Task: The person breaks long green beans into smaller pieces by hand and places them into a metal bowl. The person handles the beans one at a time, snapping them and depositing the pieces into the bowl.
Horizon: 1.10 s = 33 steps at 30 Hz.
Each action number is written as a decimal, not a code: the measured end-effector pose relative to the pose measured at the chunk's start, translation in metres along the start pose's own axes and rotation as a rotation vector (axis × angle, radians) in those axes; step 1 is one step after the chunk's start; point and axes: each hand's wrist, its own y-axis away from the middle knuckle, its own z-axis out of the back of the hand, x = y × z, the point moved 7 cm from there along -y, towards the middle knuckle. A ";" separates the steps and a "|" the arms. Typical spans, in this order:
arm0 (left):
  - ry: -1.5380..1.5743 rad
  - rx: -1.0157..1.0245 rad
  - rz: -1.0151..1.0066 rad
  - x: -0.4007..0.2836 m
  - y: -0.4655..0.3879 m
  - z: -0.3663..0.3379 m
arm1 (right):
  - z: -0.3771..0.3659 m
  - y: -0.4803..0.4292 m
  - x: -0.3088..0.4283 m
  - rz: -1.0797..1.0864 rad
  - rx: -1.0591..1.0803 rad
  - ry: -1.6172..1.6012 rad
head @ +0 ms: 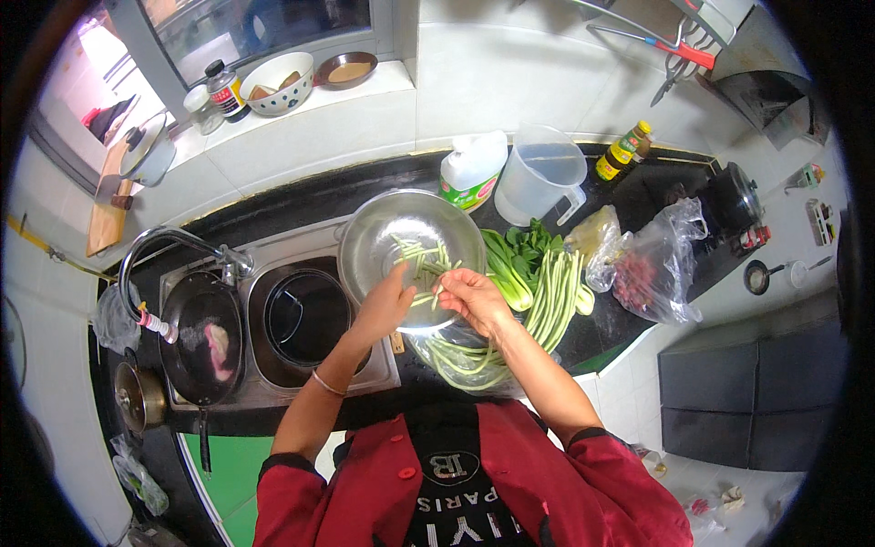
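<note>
A wide stainless steel bowl [369,232] stands beside the sink and holds short pieces of green long beans [427,256]. Over its near left part is my left hand [386,301], fingers pointing down into the bowl; whether it grips a piece cannot be told. My right hand [472,294] pinches a bit of long bean [437,295] at the bowl's near right rim. A bundle of whole long beans [557,294] lies right of the bowl, its ends curving over a clear plastic bag [472,383]. Leafy greens [509,273] lie between bundle and bowl.
On the left, the double sink [314,246] has a curved faucet [171,232], a frying pan [198,301] with a pale pink piece of food, and a black round basin [307,318]. Behind the bowl stand a white jug [475,167] and a plastic pitcher [540,178]. Plastic bags [656,267] lie right.
</note>
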 end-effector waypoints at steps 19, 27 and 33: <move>0.874 0.560 0.495 0.003 0.039 -0.045 | -0.065 0.065 0.058 1.091 0.250 1.641; 0.417 0.512 -0.012 -0.026 0.029 -0.037 | -0.071 0.069 0.064 1.016 0.429 1.799; 0.936 0.614 0.472 -0.015 0.040 -0.043 | -0.074 0.074 0.066 1.124 0.409 1.648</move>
